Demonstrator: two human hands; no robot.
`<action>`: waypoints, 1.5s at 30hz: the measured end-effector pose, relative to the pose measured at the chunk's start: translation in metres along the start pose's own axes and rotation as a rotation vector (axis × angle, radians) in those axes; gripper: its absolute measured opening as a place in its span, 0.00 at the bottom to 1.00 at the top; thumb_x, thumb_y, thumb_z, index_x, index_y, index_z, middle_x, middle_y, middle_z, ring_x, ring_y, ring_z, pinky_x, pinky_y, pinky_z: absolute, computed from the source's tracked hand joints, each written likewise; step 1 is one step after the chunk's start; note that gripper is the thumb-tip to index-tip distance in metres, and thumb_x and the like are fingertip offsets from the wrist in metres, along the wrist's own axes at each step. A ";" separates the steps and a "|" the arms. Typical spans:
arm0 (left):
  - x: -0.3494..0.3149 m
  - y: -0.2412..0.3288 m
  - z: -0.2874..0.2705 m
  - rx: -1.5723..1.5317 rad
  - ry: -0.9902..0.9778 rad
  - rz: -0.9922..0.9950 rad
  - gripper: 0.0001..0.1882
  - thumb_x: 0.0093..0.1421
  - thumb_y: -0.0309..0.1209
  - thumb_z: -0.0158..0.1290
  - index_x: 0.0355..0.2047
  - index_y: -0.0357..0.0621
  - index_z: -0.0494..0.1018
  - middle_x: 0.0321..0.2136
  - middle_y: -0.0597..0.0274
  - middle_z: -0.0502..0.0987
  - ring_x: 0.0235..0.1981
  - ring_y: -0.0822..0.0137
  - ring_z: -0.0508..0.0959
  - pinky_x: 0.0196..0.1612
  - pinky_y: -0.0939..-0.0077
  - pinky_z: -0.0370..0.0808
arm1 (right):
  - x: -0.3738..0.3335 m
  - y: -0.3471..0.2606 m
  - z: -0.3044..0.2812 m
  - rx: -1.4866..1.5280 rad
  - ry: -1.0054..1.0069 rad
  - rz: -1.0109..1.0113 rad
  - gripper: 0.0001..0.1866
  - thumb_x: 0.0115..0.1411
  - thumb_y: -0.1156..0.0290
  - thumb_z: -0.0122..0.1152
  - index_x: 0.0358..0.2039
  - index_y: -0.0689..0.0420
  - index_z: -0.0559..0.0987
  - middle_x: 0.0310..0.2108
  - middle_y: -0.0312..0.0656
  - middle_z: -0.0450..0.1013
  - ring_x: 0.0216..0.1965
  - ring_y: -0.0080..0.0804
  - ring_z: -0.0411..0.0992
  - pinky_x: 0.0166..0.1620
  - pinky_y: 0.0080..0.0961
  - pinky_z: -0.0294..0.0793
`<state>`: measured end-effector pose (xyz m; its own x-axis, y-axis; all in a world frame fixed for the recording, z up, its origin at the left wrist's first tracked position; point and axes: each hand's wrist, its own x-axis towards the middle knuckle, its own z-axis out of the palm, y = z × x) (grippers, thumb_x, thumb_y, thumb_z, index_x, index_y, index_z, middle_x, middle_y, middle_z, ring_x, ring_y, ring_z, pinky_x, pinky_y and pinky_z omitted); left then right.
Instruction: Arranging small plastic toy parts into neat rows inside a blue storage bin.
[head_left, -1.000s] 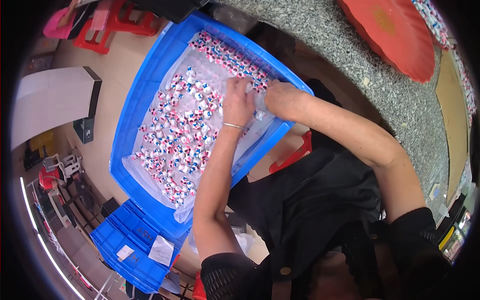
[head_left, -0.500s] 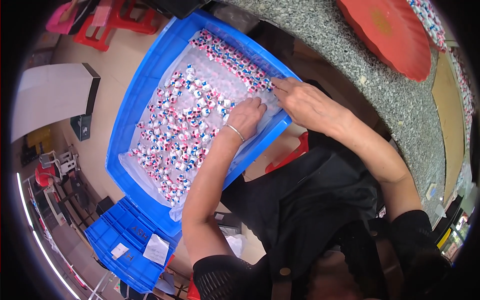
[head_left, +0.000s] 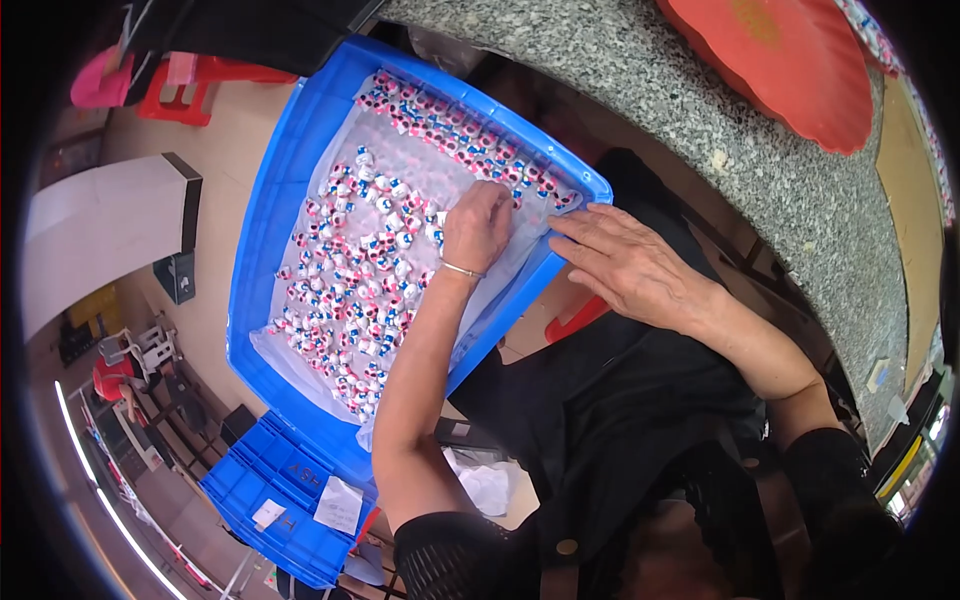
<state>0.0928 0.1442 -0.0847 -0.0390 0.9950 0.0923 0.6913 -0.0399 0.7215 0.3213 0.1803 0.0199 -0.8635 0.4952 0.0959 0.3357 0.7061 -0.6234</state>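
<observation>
A large blue plastic tub [head_left: 262,215] lined with a thin white sheet [head_left: 425,165] lies in front of me. Many small figurine heads [head_left: 365,275] in white, pink and blue are heaped loosely across its middle and left. More of these pieces [head_left: 455,140] stand in close rows along the far right wall. My left hand [head_left: 478,225] is inside the tub, its fingers curled down beside the rows; whatever they hold is hidden. Stretched fingers of my right hand [head_left: 630,265] rest at the tub's right corner, close to the end of the rows.
A speckled granite counter [head_left: 600,75] curves along the right, with a red scalloped tray [head_left: 775,65] on it. Below the tub sits a blue crate [head_left: 255,485] with paper labels. Red stools [head_left: 185,95] and a white panel [head_left: 110,230] stand to the left.
My left hand has shifted slightly up and left, toward the rows. My right hand has drawn back from the row's end to the corner rim. The rows reach nearer the corner.
</observation>
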 end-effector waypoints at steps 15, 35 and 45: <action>-0.009 0.006 -0.024 0.533 -0.179 -0.058 0.13 0.45 0.32 0.61 0.30 0.42 0.73 0.30 0.53 0.76 0.35 0.52 0.74 0.39 0.60 0.72 | 0.001 0.005 0.006 0.007 0.028 -0.037 0.22 0.53 0.73 0.62 0.50 0.63 0.74 0.54 0.47 0.69 0.57 0.43 0.66 0.62 0.38 0.62; 0.009 0.023 0.007 0.290 -0.132 0.198 0.17 0.44 0.26 0.61 0.37 0.40 0.73 0.37 0.53 0.72 0.40 0.51 0.72 0.41 0.62 0.72 | -0.034 0.005 -0.004 0.074 0.009 0.033 0.24 0.53 0.77 0.63 0.52 0.64 0.72 0.60 0.48 0.63 0.61 0.47 0.62 0.60 0.37 0.67; -0.019 0.002 -0.058 0.163 -0.180 -0.139 0.12 0.46 0.22 0.61 0.34 0.41 0.74 0.34 0.55 0.74 0.34 0.57 0.76 0.36 0.68 0.73 | -0.035 -0.003 -0.005 0.083 0.047 0.028 0.23 0.52 0.78 0.64 0.50 0.64 0.72 0.59 0.50 0.62 0.55 0.49 0.67 0.55 0.37 0.71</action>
<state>0.0535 0.1199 -0.0454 -0.0228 0.9907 -0.1342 0.7960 0.0992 0.5971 0.3527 0.1632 0.0223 -0.8351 0.5384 0.1124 0.3254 0.6484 -0.6883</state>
